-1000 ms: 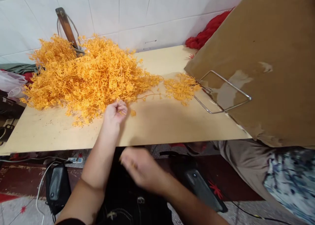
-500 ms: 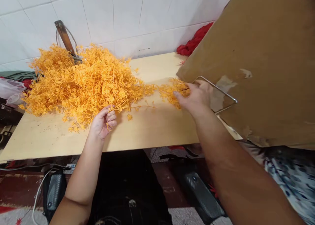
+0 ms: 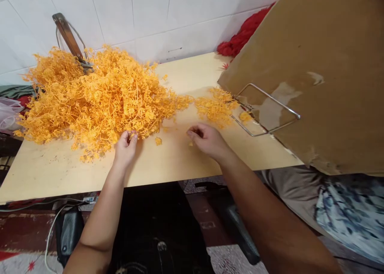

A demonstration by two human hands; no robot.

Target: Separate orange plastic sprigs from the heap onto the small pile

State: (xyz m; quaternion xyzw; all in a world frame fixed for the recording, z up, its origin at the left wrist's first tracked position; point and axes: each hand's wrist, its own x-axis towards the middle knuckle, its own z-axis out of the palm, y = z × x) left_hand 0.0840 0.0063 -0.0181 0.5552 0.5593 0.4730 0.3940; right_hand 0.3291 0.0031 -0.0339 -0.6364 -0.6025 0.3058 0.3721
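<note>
A large heap of orange artificial flower sprigs covers the left half of the table. At its front edge, my left hand is closed, with thumb and fingers pinched on an orange sprig whose stem is mostly hidden. My right hand hovers over the bare wood right of the heap, its fingers curled together. Whatever it may hold is hidden, and a faint orange blur shows near its fingertips. A smaller bunch of orange sprigs lies beyond it. One loose orange blossom rests between my hands.
At the right a big brown cardboard sheet leans over the table, with a bent metal wire frame against it. Red material lies by the tiled wall. A wooden-handled tool stands behind the heap.
My right hand has left the small bunch by the cardboard and come left and nearer to me. My left hand has turned slightly, still at the heap's front edge. The view has shifted a little.
</note>
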